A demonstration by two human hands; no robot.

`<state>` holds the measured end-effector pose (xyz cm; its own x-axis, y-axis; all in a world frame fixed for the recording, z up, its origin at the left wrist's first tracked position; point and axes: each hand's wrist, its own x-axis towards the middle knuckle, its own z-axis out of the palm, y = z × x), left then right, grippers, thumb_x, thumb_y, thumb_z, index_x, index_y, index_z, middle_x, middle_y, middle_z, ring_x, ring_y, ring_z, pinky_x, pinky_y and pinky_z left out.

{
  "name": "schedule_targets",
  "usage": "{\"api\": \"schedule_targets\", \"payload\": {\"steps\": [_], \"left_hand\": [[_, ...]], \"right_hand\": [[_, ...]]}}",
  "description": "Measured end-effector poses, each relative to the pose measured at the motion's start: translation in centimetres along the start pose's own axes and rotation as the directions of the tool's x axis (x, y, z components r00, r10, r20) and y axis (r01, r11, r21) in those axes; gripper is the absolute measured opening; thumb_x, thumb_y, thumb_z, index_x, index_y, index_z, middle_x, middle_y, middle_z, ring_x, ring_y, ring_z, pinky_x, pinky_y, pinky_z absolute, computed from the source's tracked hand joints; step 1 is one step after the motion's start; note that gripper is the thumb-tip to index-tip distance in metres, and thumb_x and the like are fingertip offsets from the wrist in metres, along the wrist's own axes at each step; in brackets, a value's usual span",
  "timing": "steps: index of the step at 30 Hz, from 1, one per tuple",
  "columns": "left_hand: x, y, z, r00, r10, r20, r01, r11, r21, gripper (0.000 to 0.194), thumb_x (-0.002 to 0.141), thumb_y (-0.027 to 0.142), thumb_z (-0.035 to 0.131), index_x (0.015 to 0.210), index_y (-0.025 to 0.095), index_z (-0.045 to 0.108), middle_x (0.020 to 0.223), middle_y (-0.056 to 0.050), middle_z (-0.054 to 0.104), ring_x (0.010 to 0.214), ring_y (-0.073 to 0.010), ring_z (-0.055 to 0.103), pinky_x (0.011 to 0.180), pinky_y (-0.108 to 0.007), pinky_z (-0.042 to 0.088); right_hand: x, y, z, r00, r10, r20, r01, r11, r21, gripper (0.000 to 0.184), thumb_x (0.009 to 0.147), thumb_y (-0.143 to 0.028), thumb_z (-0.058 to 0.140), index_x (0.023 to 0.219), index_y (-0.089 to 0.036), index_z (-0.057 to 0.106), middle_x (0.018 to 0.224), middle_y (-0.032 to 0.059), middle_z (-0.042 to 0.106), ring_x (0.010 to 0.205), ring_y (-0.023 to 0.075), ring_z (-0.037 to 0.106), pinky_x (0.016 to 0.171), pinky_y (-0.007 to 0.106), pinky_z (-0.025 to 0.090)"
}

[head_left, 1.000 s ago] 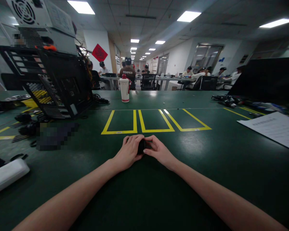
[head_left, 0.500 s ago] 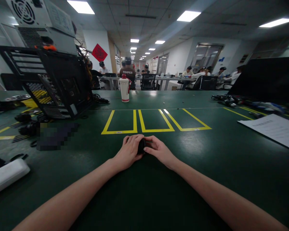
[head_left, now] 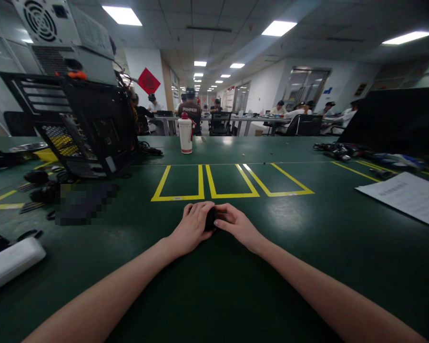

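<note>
Right now, your left hand (head_left: pixel 193 226) and your right hand (head_left: pixel 238 224) are meeting over the middle of the green worktop (head_left: pixel 214 286), and a small black object (head_left: pixel 210 220) is sitting between them. The left fingers are lying close together, curling over the object's top and gripping it from its left, with the thumb showing low at the near side. The right fingers are bending in towards its right side, the thumb tip reaching its edge; you cannot tell whether they are pinching it or only touching it. Your hands are hiding most of its shape, as well as whether it is resting on the surface.

Just beyond your hands, yellow tape outlines (head_left: pixel 200 181) are marking three areas side by side, and farther back a white cup (head_left: pixel 186 138) with a red lid is standing upright. On your left, a black computer case (head_left: pixel 107 133) is carrying metal boxes (head_left: pixel 93 35), and a long white object (head_left: pixel 14 262) is lying nearer to you. On your right, printed paper (head_left: pixel 407 195) is lying near dark cables (head_left: pixel 339 151) and a large black panel (head_left: pixel 396 119). Across the room, people (head_left: pixel 280 108) are sitting at other tables.
</note>
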<state>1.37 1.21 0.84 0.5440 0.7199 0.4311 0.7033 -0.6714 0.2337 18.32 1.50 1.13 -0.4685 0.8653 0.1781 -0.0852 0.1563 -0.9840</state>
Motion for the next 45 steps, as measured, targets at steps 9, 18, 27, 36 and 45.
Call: {"api": "schedule_targets", "payload": {"steps": [9, 18, 27, 36, 45], "left_hand": [[-0.03, 0.08, -0.23, 1.000, -0.008, 0.006, 0.008, 1.000, -0.012, 0.062, 0.071, 0.018, 0.055, 0.122, 0.022, 0.018, 0.119, -0.008, 0.040, 0.110, -0.0233, 0.039, 0.094, -0.046, 0.026], [-0.09, -0.04, -0.06, 1.000, -0.007, 0.005, 0.007, 1.000, -0.021, 0.065, 0.069, 0.016, 0.057, 0.122, 0.021, 0.018, 0.119, -0.008, 0.040, 0.111, -0.0226, 0.038, 0.094, -0.044, 0.025], [-0.06, -0.01, -0.09, 1.000, -0.011, 0.005, 0.012, 1.000, -0.016, 0.063, 0.070, 0.018, 0.056, 0.121, 0.021, 0.019, 0.119, -0.008, 0.040, 0.110, -0.0226, 0.038, 0.094, -0.044, 0.026], [-0.07, 0.14, -0.42, 1.000, 0.003, 0.007, -0.002, 1.000, -0.017, 0.063, 0.070, 0.016, 0.056, 0.121, 0.020, 0.019, 0.119, -0.008, 0.040, 0.110, -0.0228, 0.038, 0.093, -0.043, 0.027], [-0.08, 0.07, -0.28, 1.000, -0.011, 0.015, 0.011, 1.000, -0.009, 0.064, 0.070, 0.018, 0.056, 0.122, 0.020, 0.018, 0.120, -0.008, 0.040, 0.111, -0.0228, 0.037, 0.095, -0.044, 0.025]], "right_hand": [[-0.12, -0.07, 0.27, 0.999, -0.020, -0.045, 0.020, 1.000, -0.014, 0.018, 0.074, -0.025, 0.053, 0.092, -0.022, 0.051, 0.095, 0.0008, 0.054, 0.094, 0.0161, 0.053, 0.083, 0.035, 0.044], [-0.17, -0.09, 0.14, 1.000, -0.001, 0.013, 0.000, 0.999, 0.046, 0.033, 0.066, -0.017, 0.061, 0.095, -0.023, 0.047, 0.104, 0.0010, 0.052, 0.103, 0.0162, 0.049, 0.093, 0.037, 0.037], [0.04, 0.34, -0.05, 0.999, -0.005, -0.043, 0.005, 1.000, -0.008, 0.030, 0.071, -0.019, 0.057, 0.099, -0.022, 0.047, 0.103, 0.0026, 0.053, 0.102, 0.0165, 0.050, 0.091, 0.037, 0.039], [-0.07, 0.19, 0.10, 1.000, -0.018, 0.010, 0.017, 0.998, 0.067, 0.028, 0.068, -0.016, 0.060, 0.093, -0.023, 0.047, 0.098, -0.0002, 0.053, 0.100, 0.0159, 0.050, 0.090, 0.036, 0.039], [0.13, 0.29, -0.06, 0.998, 0.035, -0.046, -0.037, 0.999, -0.039, 0.029, 0.073, -0.023, 0.055, 0.101, -0.022, 0.048, 0.105, 0.0027, 0.052, 0.101, 0.0170, 0.049, 0.090, 0.038, 0.039]]}}
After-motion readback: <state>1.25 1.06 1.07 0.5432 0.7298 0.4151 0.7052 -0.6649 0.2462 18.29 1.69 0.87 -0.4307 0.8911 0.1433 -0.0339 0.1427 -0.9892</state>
